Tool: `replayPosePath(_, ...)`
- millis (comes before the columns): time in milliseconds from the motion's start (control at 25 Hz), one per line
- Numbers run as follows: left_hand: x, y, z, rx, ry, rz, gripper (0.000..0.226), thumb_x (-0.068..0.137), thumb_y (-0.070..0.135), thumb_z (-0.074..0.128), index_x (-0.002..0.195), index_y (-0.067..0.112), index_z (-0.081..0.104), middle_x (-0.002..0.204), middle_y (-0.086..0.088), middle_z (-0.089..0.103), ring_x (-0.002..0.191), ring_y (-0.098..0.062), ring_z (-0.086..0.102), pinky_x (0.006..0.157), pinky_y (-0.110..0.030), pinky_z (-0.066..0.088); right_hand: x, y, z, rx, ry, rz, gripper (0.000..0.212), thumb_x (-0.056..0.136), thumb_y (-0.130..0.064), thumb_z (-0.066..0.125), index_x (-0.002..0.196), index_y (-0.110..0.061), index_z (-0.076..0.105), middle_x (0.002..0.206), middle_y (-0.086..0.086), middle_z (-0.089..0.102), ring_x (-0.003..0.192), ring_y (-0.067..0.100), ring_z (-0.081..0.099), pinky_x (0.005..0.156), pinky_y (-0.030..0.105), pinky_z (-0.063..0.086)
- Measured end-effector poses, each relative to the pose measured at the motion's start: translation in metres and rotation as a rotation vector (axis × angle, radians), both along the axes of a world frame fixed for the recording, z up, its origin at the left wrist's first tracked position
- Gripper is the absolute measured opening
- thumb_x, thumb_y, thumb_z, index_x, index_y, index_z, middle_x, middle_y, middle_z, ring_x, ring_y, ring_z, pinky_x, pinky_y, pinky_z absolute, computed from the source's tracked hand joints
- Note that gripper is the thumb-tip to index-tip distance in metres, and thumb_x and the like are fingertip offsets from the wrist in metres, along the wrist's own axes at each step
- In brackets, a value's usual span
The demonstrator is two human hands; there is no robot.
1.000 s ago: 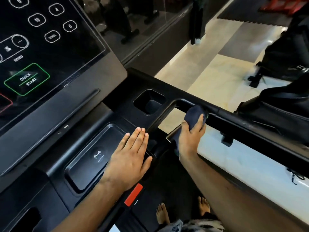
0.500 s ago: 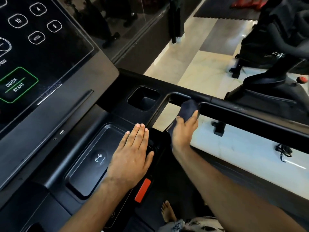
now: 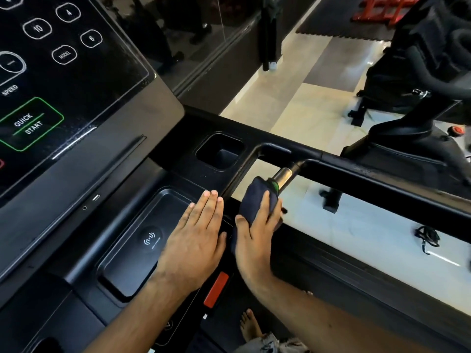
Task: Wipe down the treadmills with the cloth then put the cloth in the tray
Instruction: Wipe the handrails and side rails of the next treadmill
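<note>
Right hand (image 3: pixel 254 240) holds dark cloth (image 3: pixel 253 200), fingers curled over it. Cloth at 12 o'clock of that hand, wrapped on lower end of metal grip (image 3: pixel 284 175) of treadmill (image 3: pixel 114 159).
Left hand (image 3: pixel 193 240) wide and flat, fingers straight and together, palm down on right rim of tray (image 3: pixel 132 250); at 9 o'clock of right hand, just beside it.
Red key (image 3: pixel 216 289) at 5 o'clock of left hand.
Bare foot (image 3: pixel 248 324) at 6 o'clock of right hand.

Left hand (image 3: pixel 196 240) flat, right hand (image 3: pixel 257 235) gripping, lower centre.
The left lies palm down, fingers straight and together; the right wraps fingers and thumb round a dark cloth (image 3: pixel 251 200); both forearms enter from below.
</note>
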State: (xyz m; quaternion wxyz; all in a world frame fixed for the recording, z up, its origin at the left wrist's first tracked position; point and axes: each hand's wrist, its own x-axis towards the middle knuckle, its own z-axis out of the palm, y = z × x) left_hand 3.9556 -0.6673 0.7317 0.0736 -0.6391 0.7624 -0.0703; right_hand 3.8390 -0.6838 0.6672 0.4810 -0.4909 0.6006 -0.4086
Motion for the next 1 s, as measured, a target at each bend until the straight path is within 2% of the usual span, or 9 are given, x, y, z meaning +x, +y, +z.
replayPosePath(80, 0.000, 0.001, 0.001, 0.000, 0.011, 0.012, 0.065, 0.096, 0.040, 0.032, 0.151, 0.007, 0.025, 0.159, -0.010, 0.023, 0.149, -0.019, 0.015, 0.118, -0.039, 0.018, -0.021, -0.019, -0.001, -0.169, 0.407, 0.194, 0.062, 0.099, -0.044, 0.042, 0.157, -0.036, 0.021, 0.167, -0.009, -0.001, 0.153, 0.019, -0.012, 0.124, 0.050, 0.005)
replayPosePath(200, -0.002, 0.002, 0.000, -0.016, 0.026, 0.041, 0.066, 0.094, 0.041, 0.031, 0.151, 0.009, 0.026, 0.159, -0.009, 0.023, 0.149, -0.019, 0.014, 0.120, -0.039, 0.017, -0.038, -0.069, 0.029, -0.517, 0.833, 0.648, 0.052, 0.096, -0.052, 0.022, 0.123, -0.037, 0.064, 0.140, -0.015, 0.055, 0.144, 0.014, 0.034, 0.120, 0.053, 0.015)
replayPosePath(280, -0.003, 0.003, -0.003, -0.023, 0.056, 0.054, 0.065, 0.095, 0.042, 0.029, 0.152, 0.010, 0.024, 0.160, -0.009, 0.021, 0.149, -0.019, 0.012, 0.122, -0.039, 0.015, -0.037, -0.091, 0.050, -0.593, 0.957, 1.021, 0.062, 0.091, -0.051, 0.008, 0.103, -0.035, 0.067, 0.117, -0.017, 0.064, 0.127, 0.009, 0.049, 0.112, 0.046, 0.026)
replayPosePath(360, -0.004, 0.003, -0.004, -0.026, 0.065, 0.056, 0.065, 0.096, 0.042, 0.029, 0.151, 0.009, 0.024, 0.160, -0.010, 0.021, 0.149, -0.020, 0.013, 0.121, -0.040, 0.017, -0.041, -0.112, 0.054, -0.612, 1.033, 1.243, 0.059, 0.090, -0.049, 0.007, 0.102, -0.035, 0.063, 0.112, -0.015, 0.064, 0.119, 0.010, 0.052, 0.106, 0.043, 0.033)
replayPosePath(520, -0.006, -0.001, -0.002, -0.033, 0.043, 0.050, 0.064, 0.097, 0.041, 0.031, 0.151, 0.006, 0.027, 0.159, -0.012, 0.022, 0.149, -0.023, 0.015, 0.120, -0.044, 0.021, -0.047, -0.174, 0.059, -0.439, 1.470, 1.371, 0.014, 0.093, -0.026, 0.045, 0.082, -0.024, 0.054, 0.089, -0.004, 0.063, 0.092, 0.026, 0.060, 0.081, 0.046, 0.053)
replayPosePath(680, -0.005, -0.003, -0.002, -0.029, 0.032, 0.050, 0.065, 0.097, 0.042, 0.032, 0.150, 0.004, 0.029, 0.159, -0.014, 0.023, 0.149, -0.024, 0.016, 0.120, -0.044, 0.020, -0.033, -0.162, 0.047, -0.636, 1.329, 1.485, 0.043, 0.093, -0.043, 0.016, 0.087, -0.025, 0.055, 0.102, -0.002, 0.066, 0.100, 0.024, 0.061, 0.082, 0.039, 0.047)
replayPosePath(760, -0.005, -0.005, -0.003, -0.028, 0.027, 0.051, 0.066, 0.096, 0.042, 0.034, 0.150, 0.004, 0.029, 0.159, -0.014, 0.024, 0.149, -0.024, 0.016, 0.120, -0.044, 0.020, -0.045, -0.183, 0.049, -0.585, 1.376, 1.529, 0.031, 0.094, -0.037, 0.030, 0.094, -0.023, 0.057, 0.104, -0.002, 0.065, 0.099, 0.023, 0.060, 0.073, 0.037, 0.045)
replayPosePath(840, -0.004, -0.007, -0.004, -0.020, 0.029, 0.040, 0.067, 0.096, 0.043, 0.034, 0.150, 0.004, 0.028, 0.159, -0.014, 0.023, 0.149, -0.024, 0.016, 0.120, -0.045, 0.022, -0.055, -0.213, 0.053, -0.435, 1.624, 1.469, 0.008, 0.089, -0.019, 0.052, 0.095, -0.022, 0.055, 0.105, 0.001, 0.064, 0.094, 0.026, 0.058, 0.069, 0.039, 0.044)
replayPosePath(1000, -0.003, -0.012, -0.003, -0.007, 0.036, 0.037, 0.069, 0.096, 0.045, 0.033, 0.151, 0.004, 0.026, 0.160, -0.013, 0.020, 0.150, -0.023, 0.012, 0.119, -0.045, 0.023, -0.059, -0.196, 0.030, -0.750, 1.499, 1.424, 0.016, 0.098, -0.032, 0.048, 0.109, -0.031, 0.060, 0.110, -0.009, 0.064, 0.104, 0.023, 0.061, 0.076, 0.038, 0.047)
